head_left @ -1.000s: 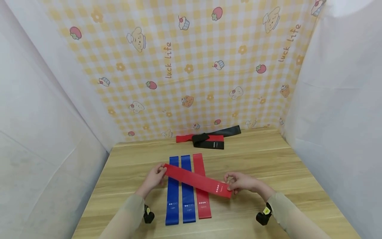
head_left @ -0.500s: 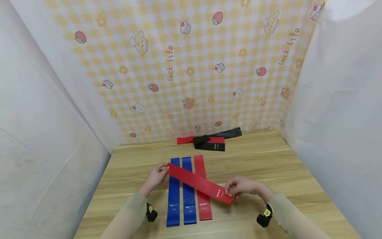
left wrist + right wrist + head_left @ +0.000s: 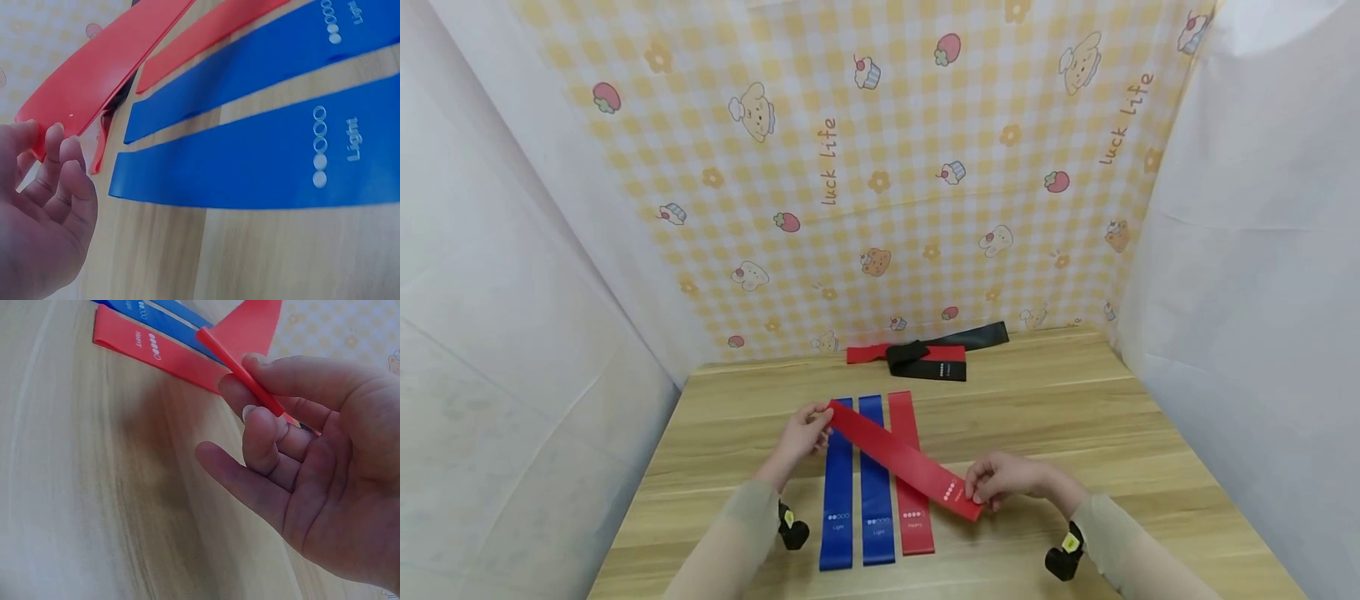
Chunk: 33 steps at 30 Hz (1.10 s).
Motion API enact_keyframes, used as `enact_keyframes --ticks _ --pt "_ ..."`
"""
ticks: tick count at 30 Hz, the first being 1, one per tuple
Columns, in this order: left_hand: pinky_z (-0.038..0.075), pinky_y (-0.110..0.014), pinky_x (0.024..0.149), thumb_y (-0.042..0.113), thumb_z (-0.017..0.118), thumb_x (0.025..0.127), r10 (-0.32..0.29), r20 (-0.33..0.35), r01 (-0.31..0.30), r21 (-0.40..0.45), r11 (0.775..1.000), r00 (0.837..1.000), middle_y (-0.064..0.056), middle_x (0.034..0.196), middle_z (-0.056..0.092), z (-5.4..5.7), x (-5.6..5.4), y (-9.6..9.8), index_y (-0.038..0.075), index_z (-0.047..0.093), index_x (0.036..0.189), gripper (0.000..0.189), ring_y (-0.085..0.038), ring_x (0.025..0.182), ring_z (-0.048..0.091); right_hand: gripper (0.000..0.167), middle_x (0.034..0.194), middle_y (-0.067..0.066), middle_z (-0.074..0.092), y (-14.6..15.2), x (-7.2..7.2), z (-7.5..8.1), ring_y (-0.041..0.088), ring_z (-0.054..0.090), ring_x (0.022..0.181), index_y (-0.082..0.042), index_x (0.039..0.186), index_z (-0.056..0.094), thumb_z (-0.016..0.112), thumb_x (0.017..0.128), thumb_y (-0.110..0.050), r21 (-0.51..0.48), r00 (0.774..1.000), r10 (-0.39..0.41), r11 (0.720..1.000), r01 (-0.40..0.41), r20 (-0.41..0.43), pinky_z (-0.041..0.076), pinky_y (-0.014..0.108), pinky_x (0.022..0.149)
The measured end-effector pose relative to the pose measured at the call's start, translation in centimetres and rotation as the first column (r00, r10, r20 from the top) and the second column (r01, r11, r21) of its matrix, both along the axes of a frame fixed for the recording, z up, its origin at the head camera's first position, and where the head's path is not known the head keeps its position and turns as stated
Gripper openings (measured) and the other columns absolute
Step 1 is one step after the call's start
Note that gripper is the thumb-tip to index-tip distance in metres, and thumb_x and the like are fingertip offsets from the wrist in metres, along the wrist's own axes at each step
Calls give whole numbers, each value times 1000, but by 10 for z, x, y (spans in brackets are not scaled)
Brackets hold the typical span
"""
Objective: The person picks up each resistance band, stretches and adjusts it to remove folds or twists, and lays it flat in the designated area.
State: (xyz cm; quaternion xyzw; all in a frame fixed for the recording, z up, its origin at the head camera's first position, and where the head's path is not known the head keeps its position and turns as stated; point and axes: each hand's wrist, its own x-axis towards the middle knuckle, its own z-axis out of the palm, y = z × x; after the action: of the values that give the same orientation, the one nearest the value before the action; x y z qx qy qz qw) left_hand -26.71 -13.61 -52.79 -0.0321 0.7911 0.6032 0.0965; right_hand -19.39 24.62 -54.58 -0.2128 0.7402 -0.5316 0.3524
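Stretched slantwise between both hands is a red resistance band (image 3: 895,454) with a row of white dots near its right end. My left hand (image 3: 803,432) pinches its far left end, and my right hand (image 3: 1011,479) pinches the nearer right end between thumb and fingers. In the right wrist view the held band (image 3: 240,369) shows its folded edge, raised off the table. Beneath it lie two blue bands marked Light, the left one (image 3: 837,500) and the right one (image 3: 876,500). Next to them lies another red band (image 3: 914,525) marked Heavy, partly covered by the held one.
At the back of the wooden table (image 3: 1037,400), a black band (image 3: 943,369) lies folded over a red band (image 3: 865,354) by the checked cloth backdrop (image 3: 880,217). White cloth walls (image 3: 1240,292) stand at both sides.
The held red band has turned steeper: its left end has moved a little right and away, its right end slightly nearer. The right hand's grip shifted on that end. The head view tilted slightly.
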Motion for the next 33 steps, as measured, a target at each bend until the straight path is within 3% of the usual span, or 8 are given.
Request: enact_keyframes --ticks 6,15,21,26,30,33 --pt "49 -33 56 26 59 101 26 -8 -25 32 999 1000 -18 88 64 1 -4 8 2 58 123 33 -19 60 55 10 75 -1 59 -3 3 -4 12 57 65 3 95 67 65 87 -2 -13 1000 0 1000 1 18 49 24 59" --pt "49 -24 52 22 59 101 54 -27 -52 52 997 998 -18 88 66 1 -8 19 0 59 122 30 -17 61 58 8 74 0 63 -2 8 -10 14 60 65 -2 95 69 67 87 -5 10 999 -27 1000 26 48 51 25 60" --pt "52 -24 56 19 57 102 45 -55 -41 62 997 997 -26 96 66 3 -14 27 -2 59 122 29 -15 61 60 11 71 -1 61 -2 7 -12 13 60 63 1 96 67 67 87 -5 6 999 -26 1000 26 40 50 24 59" --pt "54 -25 59 16 57 102 50 -38 -45 111 993 998 -29 101 65 8 -17 36 -3 58 123 29 -21 67 63 11 71 0 61 -4 9 -12 13 60 62 1 96 67 67 86 -4 11 998 -38 999 38 49 51 24 58" --pt "57 -30 64 14 57 102 53 -41 -46 140 989 998 -28 102 66 8 -20 42 -4 57 124 29 -22 72 67 11 71 0 61 -6 11 -13 12 58 59 1 96 67 67 86 -3 17 997 -44 999 43 64 50 22 55" --pt "59 -41 73 14 58 101 51 -55 -42 157 987 997 -26 103 67 9 -23 47 -5 58 124 29 -21 74 68 9 71 0 62 -7 13 -13 10 53 55 -3 95 67 68 86 -4 45 997 -45 998 43 55 46 21 49"
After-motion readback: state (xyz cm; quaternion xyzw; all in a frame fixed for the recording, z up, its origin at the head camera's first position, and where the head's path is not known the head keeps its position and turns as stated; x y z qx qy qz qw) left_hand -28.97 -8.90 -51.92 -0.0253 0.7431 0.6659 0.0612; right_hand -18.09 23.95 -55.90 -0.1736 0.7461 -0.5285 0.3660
